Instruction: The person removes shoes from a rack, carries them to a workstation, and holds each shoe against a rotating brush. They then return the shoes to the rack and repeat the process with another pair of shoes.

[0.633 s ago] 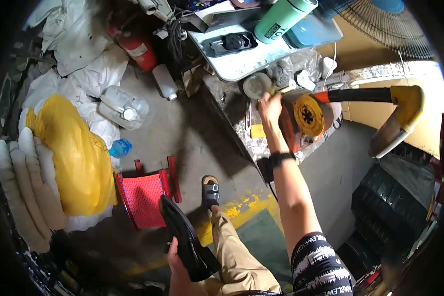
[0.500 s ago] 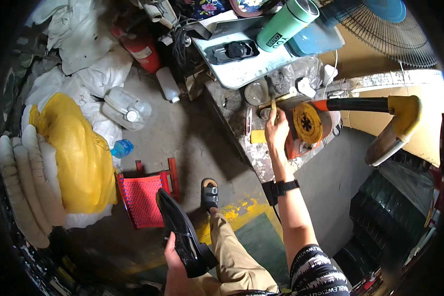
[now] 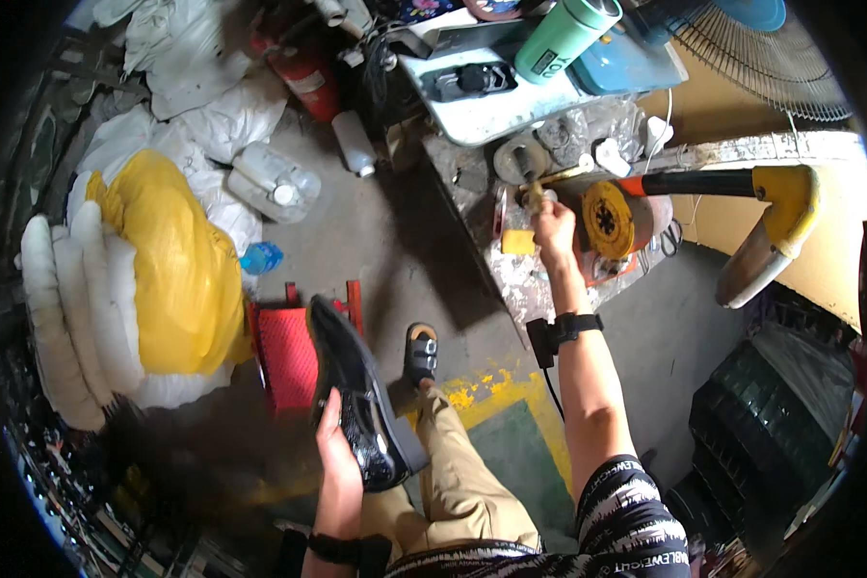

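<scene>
Mostly hidden, the left fingers (image 3: 330, 416) grip a black shoe (image 3: 360, 387); the right fingers (image 3: 550, 216) close on a blurred small object (image 3: 533, 197).

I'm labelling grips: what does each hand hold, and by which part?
The left hand holds a black shoe by its upper, toward the heel end. The right hand: perhaps a small tool, too blurred to tell.

There's one dress shoe (image 3: 358, 409) and one fan (image 3: 773, 72).
</scene>
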